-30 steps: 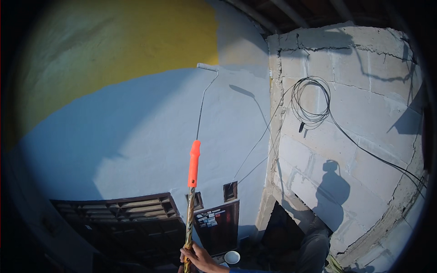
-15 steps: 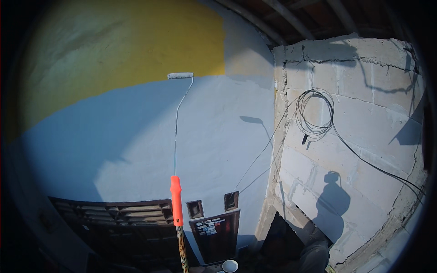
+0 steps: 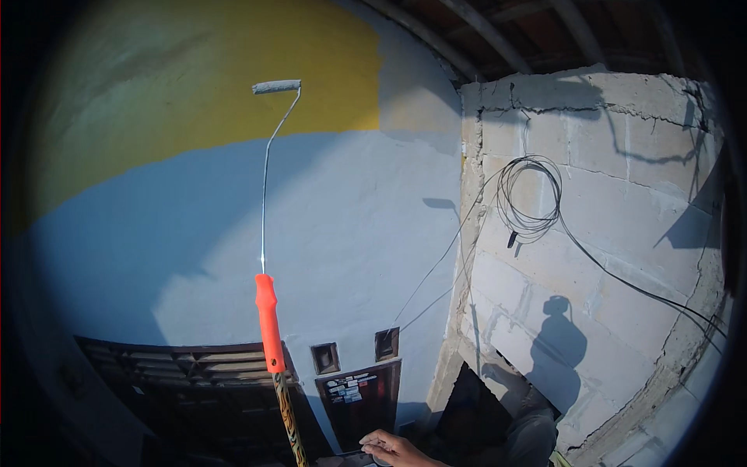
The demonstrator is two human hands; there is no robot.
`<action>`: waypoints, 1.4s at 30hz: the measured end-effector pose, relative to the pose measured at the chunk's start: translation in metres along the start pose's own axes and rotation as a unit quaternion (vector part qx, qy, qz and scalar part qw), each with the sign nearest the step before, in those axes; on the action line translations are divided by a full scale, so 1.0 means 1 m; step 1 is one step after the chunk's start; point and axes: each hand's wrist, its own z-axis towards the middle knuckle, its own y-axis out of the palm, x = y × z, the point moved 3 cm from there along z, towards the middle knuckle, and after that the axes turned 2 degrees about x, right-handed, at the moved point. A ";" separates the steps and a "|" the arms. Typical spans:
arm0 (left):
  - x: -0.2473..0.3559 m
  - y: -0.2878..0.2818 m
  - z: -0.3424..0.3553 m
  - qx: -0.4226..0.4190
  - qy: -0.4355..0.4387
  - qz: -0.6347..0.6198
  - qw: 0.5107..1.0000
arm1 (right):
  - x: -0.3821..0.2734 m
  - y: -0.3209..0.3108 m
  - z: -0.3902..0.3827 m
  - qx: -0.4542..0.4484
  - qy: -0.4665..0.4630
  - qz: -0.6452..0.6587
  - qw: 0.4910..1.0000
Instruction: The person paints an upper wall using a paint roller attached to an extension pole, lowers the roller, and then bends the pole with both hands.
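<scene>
A paint roller has a pale grey, paint-coated sleeve (image 3: 276, 87) on a bent metal rod. Its orange grip (image 3: 268, 323) is fitted on a dark-and-gold patterned pole (image 3: 288, 416) that runs out of the lower edge. The sleeve stands in front of the yellow paint (image 3: 233, 47), above its border with the blue-grey paint (image 3: 334, 233); I cannot tell if it touches the wall. My right hand (image 3: 391, 449) shows at the bottom, right of the pole and apart from it, with fingers loosely stretched leftward. My left hand is out of view.
A slatted vent (image 3: 187, 364) and a dark door (image 3: 362, 401) with stickers sit low on the painted wall. Coiled black cable (image 3: 529, 198) hangs on the block wall (image 3: 599, 233) at right. Roof beams (image 3: 490, 35) cross above.
The roller has moved up and left, from the paint border to in front of the yellow area. My right hand has come into view where a white round container showed before.
</scene>
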 end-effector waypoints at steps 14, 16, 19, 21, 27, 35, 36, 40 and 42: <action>0.029 0.006 0.020 -0.031 0.005 -0.020 0.999 | -0.253 -0.389 -0.144 0.598 -0.121 -0.671 0.421; 0.027 0.000 0.023 -0.039 0.011 -0.012 0.999 | -0.279 -0.433 -0.178 0.586 -0.062 -0.765 0.261; 0.032 0.003 0.018 -0.031 -0.003 -0.018 0.999 | -0.298 -0.466 -0.210 0.569 0.026 -0.796 0.207; 0.033 0.002 0.016 -0.026 -0.005 -0.015 1.000 | -0.294 -0.482 -0.216 0.534 0.114 -0.811 0.210; 0.035 -0.001 0.016 -0.018 -0.004 -0.026 1.000 | -0.294 -0.483 -0.215 0.533 0.097 -0.815 0.207; 0.037 -0.010 0.014 -0.006 -0.002 -0.037 0.999 | -0.289 -0.491 -0.220 0.530 0.109 -0.811 0.220; 0.038 -0.011 0.015 -0.004 0.000 -0.039 0.999 | -0.289 -0.491 -0.219 0.533 0.102 -0.810 0.222; 0.039 -0.016 0.011 0.001 0.004 -0.044 0.999 | -0.288 -0.494 -0.219 0.542 0.119 -0.799 0.233; 0.040 -0.015 0.011 0.002 0.008 -0.049 0.999 | -0.289 -0.496 -0.222 0.547 0.114 -0.801 0.218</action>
